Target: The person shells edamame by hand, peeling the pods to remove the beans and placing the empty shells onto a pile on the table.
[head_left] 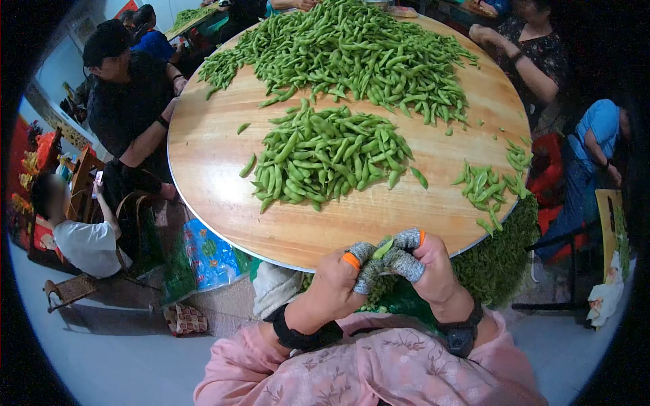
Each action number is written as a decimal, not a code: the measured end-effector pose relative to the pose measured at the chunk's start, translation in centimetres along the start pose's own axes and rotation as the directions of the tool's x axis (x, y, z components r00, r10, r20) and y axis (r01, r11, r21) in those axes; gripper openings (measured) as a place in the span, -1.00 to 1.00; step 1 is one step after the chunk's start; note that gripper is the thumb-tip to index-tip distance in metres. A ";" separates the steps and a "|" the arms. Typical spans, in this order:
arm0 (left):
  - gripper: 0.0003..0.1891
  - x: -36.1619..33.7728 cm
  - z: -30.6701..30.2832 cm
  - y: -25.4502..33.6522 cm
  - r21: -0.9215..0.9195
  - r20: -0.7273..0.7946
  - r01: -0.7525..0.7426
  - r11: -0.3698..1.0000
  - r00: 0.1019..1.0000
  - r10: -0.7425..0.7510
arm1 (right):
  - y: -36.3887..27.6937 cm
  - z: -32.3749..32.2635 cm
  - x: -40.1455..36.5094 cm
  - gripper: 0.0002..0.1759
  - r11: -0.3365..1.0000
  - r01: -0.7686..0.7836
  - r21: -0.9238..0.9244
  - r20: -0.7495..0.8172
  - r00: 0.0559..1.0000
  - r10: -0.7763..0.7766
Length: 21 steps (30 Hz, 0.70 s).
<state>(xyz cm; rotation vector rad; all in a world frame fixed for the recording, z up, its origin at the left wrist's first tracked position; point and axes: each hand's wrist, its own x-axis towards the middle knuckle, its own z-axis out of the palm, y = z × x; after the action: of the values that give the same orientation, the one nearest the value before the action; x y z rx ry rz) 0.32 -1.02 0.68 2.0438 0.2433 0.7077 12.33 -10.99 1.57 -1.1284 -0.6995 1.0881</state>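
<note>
At the near edge of the round wooden table (203, 155), just below its rim and in front of the wearer's chest:

- Left hand (335, 284): curled, fingertips pressed together around one end of a single green pod (383, 248). Grey finger sleeves (369, 274) with orange cuffs cover the tips. A black wristband (305, 335) sits at the wrist.
- Right hand (433, 271): curled the same way and pinching the other end of the pod, with the same kind of sleeves on its fingers. A dark strap (462, 335) sits at the wrist.
- Pod: held between the two hands, clear of the tabletop. Its long axis runs from lower left to upper right. Both hands touch it, so neither is nearer.
- Middle heap (325, 155): pods at the table's centre, straight ahead of the hands and well apart from them.
- Far heap (352, 54): the largest, spread along the far edge.
- Small cluster (487, 189): pods at the right edge, the tabletop lot nearest the right hand.
- Low mound (501, 260): greenery beneath the right edge, partly hidden.
- Pink sleeves (365, 372): on the wearer's forearms.
- Others present: a person in black (128, 95) at the left edge, and another person's forearm (535, 68) at the far right edge.
</note>
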 end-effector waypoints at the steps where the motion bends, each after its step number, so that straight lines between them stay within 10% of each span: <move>1: -0.88 -0.1 0.1 0.2 -0.002 0.002 0.003 1.000 1.000 -0.003 | 0.2 -0.1 0.0 -0.92 1.000 -0.003 0.001 -0.002 1.000 0.003; 4: -0.76 -0.7 0.0 0.1 -0.478 0.072 0.360 0.802 0.925 -0.372 | 0.8 -0.5 -0.1 -0.90 0.993 0.097 -0.068 0.017 0.995 -0.096; 8: -0.78 -0.4 -0.9 0.3 -0.431 0.242 0.464 0.774 0.886 -0.397 | 0.2 -0.9 -0.4 -0.88 0.934 0.207 -0.293 0.140 0.975 -0.172; 17: -0.78 -0.3 0.1 0.0 0.116 0.284 0.313 0.943 0.899 -0.333 | -3.6 -5.4 -4.2 -0.82 0.531 0.172 -0.830 0.173 0.984 -0.048; 21: -0.78 3.1 0.2 0.3 0.488 0.217 0.245 0.838 0.896 -0.388 | -6.1 -8.5 -6.6 -0.78 0.373 -0.140 -0.917 -0.157 0.987 -0.016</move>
<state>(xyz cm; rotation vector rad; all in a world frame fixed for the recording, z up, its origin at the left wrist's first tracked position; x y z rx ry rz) 2.95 0.03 2.03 2.4346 0.5994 0.1121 19.45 -20.47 5.12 -2.2178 -1.2376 0.5768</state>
